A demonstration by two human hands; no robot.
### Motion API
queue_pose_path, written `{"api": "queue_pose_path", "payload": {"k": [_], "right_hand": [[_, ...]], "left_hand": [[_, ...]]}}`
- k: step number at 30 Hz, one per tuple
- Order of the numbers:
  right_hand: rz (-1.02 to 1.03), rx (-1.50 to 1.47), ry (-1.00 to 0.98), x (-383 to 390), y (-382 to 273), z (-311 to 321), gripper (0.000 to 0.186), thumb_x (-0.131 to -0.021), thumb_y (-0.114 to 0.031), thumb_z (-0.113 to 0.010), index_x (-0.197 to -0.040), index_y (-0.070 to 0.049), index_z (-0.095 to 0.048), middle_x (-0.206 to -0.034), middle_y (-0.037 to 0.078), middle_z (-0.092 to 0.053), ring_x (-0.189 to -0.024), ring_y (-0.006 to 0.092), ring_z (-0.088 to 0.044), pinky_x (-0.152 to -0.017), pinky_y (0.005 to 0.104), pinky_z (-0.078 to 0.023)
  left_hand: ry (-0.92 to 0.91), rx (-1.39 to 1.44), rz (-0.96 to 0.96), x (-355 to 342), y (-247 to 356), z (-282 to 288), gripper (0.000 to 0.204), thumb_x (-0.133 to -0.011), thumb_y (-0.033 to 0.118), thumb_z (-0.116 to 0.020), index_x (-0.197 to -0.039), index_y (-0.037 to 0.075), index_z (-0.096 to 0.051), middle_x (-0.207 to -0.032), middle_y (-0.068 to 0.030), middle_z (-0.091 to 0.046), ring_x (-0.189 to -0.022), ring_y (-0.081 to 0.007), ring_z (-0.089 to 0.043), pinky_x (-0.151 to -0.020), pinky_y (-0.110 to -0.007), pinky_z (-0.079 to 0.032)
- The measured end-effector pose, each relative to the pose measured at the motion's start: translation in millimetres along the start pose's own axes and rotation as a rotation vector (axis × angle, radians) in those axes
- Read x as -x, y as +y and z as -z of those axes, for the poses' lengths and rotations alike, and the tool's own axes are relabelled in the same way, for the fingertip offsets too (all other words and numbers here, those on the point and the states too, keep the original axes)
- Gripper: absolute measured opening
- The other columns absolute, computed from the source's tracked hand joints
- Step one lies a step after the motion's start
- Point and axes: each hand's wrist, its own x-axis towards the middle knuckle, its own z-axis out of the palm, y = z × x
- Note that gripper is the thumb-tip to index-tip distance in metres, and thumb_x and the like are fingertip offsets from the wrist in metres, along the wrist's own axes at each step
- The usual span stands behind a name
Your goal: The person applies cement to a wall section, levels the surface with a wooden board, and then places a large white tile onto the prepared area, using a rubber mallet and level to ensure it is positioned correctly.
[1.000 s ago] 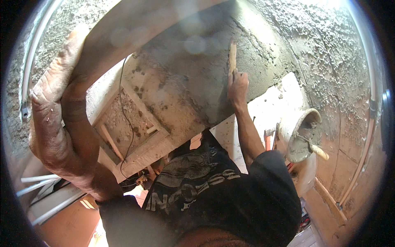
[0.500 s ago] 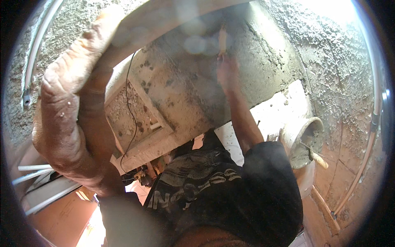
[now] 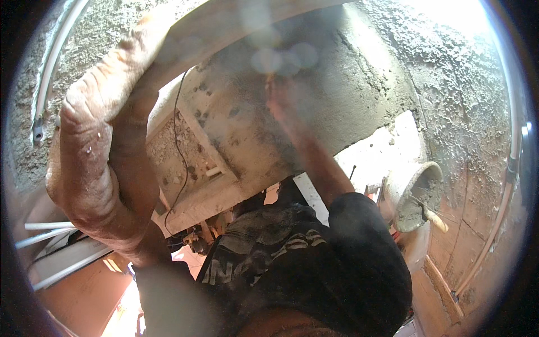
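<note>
My left hand (image 3: 109, 98) is raised at the upper left, its fingers curled over the edge of a pale curved board (image 3: 236, 25) overhead. My right hand (image 3: 283, 101) reaches up to the grey wet plaster surface (image 3: 348, 84) and is blurred by motion. It grips a narrow wooden tool (image 3: 270, 77), and only the tool's tip shows above the fingers, against the plaster. My dark printed shirt fills the lower middle of the view.
A mortar-caked bucket (image 3: 393, 188) with a wooden handle (image 3: 437, 220) sticking out stands at the right. A black wire (image 3: 178, 151) hangs down past a recessed panel (image 3: 177, 160). White pipes (image 3: 48, 73) run along the rough walls on the left and on the right (image 3: 508, 185).
My right hand with the wooden tool has swept left across the plaster and is now blurred. My left hand has shifted right along the board's edge.
</note>
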Motion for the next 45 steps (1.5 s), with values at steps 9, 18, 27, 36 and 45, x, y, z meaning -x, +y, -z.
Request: {"api": "queue_pose_path", "payload": {"k": [9,18,27,36,45], "right_hand": [[-0.069,-0.007,-0.046,-42.5,119.1,26.6,0.025,-0.088,-0.023,-0.053,-0.097,-0.002,-0.064,-0.089,0.020,-0.063,-0.084,0.0311,-0.062,-0.067,0.0423,-0.048],[-0.070,0.104,0.016,-52.3,50.3,21.3,0.027,-0.087,-0.023,-0.055,-0.102,-0.002,-0.062,-0.094,0.020,-0.063,-0.085,0.0342,-0.062,-0.071,0.0433,-0.049],[0.007,0.080,-0.006,-22.3,66.1,47.8,0.029,-0.086,-0.022,-0.055,-0.108,-0.004,-0.058,-0.097,0.022,-0.062,-0.086,0.0364,-0.061,-0.075,0.0448,-0.048],[0.064,0.057,-0.049,-25.9,18.8,37.1,0.033,-0.085,-0.021,-0.056,-0.114,-0.005,-0.055,-0.099,0.023,-0.060,-0.087,0.0385,-0.060,-0.080,0.0463,-0.047],[0.154,0.118,0.080,-39.1,50.8,29.0,0.031,-0.082,-0.019,-0.060,-0.111,-0.007,-0.059,-0.099,0.022,-0.061,-0.087,0.0374,-0.060,-0.078,0.0448,-0.047]], "left_hand": [[-0.008,-0.220,0.122,-1.1,22.7,-10.4,0.029,-0.088,0.004,-0.050,-0.113,-0.011,-0.055,-0.110,-0.0280,-0.059,-0.101,-0.0337,-0.061,-0.093,-0.041,-0.048],[0.010,-0.060,0.015,6.6,16.6,-2.9,0.030,-0.088,0.006,-0.051,-0.113,-0.012,-0.055,-0.110,-0.0283,-0.059,-0.101,-0.0339,-0.061,-0.092,-0.041,-0.049],[0.021,-0.024,0.006,10.0,9.9,1.0,0.031,-0.089,0.007,-0.051,-0.113,-0.012,-0.054,-0.111,-0.0286,-0.058,-0.101,-0.0340,-0.060,-0.092,-0.041,-0.049],[0.031,-0.031,0.011,12.4,13.6,6.0,0.033,-0.089,0.009,-0.052,-0.113,-0.013,-0.053,-0.111,-0.0288,-0.058,-0.101,-0.0342,-0.060,-0.091,-0.041,-0.049],[0.016,-0.012,0.005,9.9,11.0,-0.2,0.034,-0.089,0.010,-0.052,-0.114,-0.013,-0.053,-0.111,-0.0291,-0.058,-0.101,-0.0344,-0.060,-0.091,-0.041,-0.049]]}}
